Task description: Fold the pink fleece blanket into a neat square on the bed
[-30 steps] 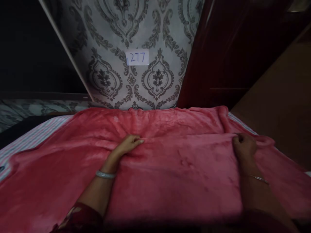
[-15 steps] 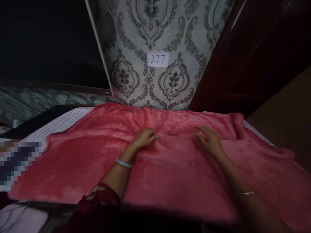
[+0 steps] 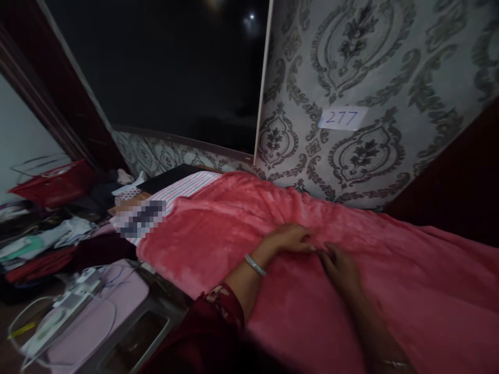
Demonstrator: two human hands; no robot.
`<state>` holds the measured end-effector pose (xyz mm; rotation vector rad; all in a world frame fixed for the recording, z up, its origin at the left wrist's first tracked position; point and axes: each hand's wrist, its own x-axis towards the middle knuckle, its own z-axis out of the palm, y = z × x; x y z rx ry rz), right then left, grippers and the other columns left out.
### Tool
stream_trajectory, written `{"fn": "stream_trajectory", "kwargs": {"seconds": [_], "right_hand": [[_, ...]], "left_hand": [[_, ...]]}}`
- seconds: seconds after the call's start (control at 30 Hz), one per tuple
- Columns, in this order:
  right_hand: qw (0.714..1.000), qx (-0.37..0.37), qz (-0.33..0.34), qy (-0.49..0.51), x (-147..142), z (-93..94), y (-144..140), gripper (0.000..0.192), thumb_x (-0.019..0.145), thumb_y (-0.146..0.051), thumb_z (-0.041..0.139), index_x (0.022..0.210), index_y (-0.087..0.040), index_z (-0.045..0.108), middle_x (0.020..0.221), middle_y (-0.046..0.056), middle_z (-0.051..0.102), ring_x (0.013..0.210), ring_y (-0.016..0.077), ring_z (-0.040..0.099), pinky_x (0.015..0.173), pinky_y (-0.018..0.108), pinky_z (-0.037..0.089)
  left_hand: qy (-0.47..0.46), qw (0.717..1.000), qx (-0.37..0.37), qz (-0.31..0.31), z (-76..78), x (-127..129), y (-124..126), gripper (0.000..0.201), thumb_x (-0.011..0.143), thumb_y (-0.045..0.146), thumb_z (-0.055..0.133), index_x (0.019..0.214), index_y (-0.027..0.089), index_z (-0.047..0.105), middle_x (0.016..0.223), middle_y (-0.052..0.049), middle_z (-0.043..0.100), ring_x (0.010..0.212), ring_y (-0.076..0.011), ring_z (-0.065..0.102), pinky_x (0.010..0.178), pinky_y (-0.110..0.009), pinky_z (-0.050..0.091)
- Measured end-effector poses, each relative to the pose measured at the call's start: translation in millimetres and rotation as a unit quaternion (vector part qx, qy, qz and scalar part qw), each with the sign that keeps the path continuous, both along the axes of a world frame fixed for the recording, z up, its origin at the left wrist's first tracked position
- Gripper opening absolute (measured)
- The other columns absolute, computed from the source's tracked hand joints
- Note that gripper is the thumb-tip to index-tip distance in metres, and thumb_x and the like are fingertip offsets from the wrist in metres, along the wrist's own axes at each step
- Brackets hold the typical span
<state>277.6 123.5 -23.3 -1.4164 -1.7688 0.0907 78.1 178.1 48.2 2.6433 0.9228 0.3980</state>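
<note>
A pink fleece blanket (image 3: pixel 409 291) lies spread over a bed with a pink-and-white striped sheet (image 3: pixel 179 189). My left hand (image 3: pixel 290 238) rests flat on the blanket near a folded edge, fingers pointing right; a silver bangle sits on that wrist. My right hand (image 3: pixel 340 267) lies on the blanket just right of it, its fingertips almost touching the left hand's. Both hands press on the fabric and neither clearly pinches it.
Patterned grey wallpaper with a paper label reading 277 (image 3: pixel 342 118) stands behind the bed. A dark window panel (image 3: pixel 171 72) fills the upper left. At the left are piled clothes (image 3: pixel 35 244), a red basket (image 3: pixel 54 182) and a stool with a power strip (image 3: pixel 74 301).
My right hand slid left along the blanket from its right corner until it met the left hand. The view swung to the left, bringing the clothes and stool into sight.
</note>
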Motion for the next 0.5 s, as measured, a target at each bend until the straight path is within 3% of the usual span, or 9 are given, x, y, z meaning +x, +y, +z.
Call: {"fn": "stream_trajectory", "kwargs": {"seconds": [0.17, 0.3, 0.4, 0.5], "right_hand": [[1.000, 0.009, -0.007, 0.007, 4, -1.8, -1, 0.042, 0.084, -0.059, 0.049, 0.089, -0.022, 0.069, 0.090, 0.011, 0.073, 0.080, 0.0286, 0.067, 0.072, 0.041, 0.054], [1.000, 0.007, -0.008, 0.010, 5, 0.6, -2, 0.041, 0.082, -0.060, 0.051, 0.088, -0.023, 0.069, 0.089, 0.010, 0.073, 0.079, 0.0291, 0.067, 0.071, 0.041, 0.055], [1.000, 0.008, -0.002, 0.026, 2, 2.4, -3, 0.040, 0.081, -0.060, 0.052, 0.087, -0.023, 0.069, 0.089, 0.009, 0.073, 0.079, 0.0285, 0.067, 0.071, 0.041, 0.055], [0.999, 0.005, 0.000, 0.039, 0, 4.1, -3, 0.039, 0.082, -0.057, 0.052, 0.088, -0.023, 0.069, 0.089, 0.009, 0.073, 0.080, 0.0279, 0.068, 0.072, 0.040, 0.055]], "left_hand": [[0.049, 0.998, 0.019, 0.031, -2.2, -42, 8, 0.034, 0.088, 0.042, 0.063, 0.110, 0.016, 0.068, 0.108, -0.010, 0.072, 0.096, -0.0219, 0.066, 0.080, -0.029, 0.048], [0.082, 0.991, 0.031, 0.099, 2.4, -120, 18, 0.029, 0.088, 0.028, 0.062, 0.115, 0.018, 0.068, 0.116, -0.010, 0.071, 0.107, -0.0224, 0.065, 0.094, -0.031, 0.046], [0.113, 0.980, 0.037, 0.162, 9.0, -185, 23, 0.033, 0.084, 0.018, 0.061, 0.116, 0.019, 0.068, 0.118, -0.008, 0.071, 0.108, -0.0205, 0.065, 0.097, -0.030, 0.045], [0.105, 0.969, 0.069, 0.213, 14.7, -234, 26, 0.036, 0.082, 0.012, 0.053, 0.115, 0.015, 0.069, 0.114, -0.005, 0.071, 0.108, -0.0193, 0.063, 0.100, -0.029, 0.042]]}}
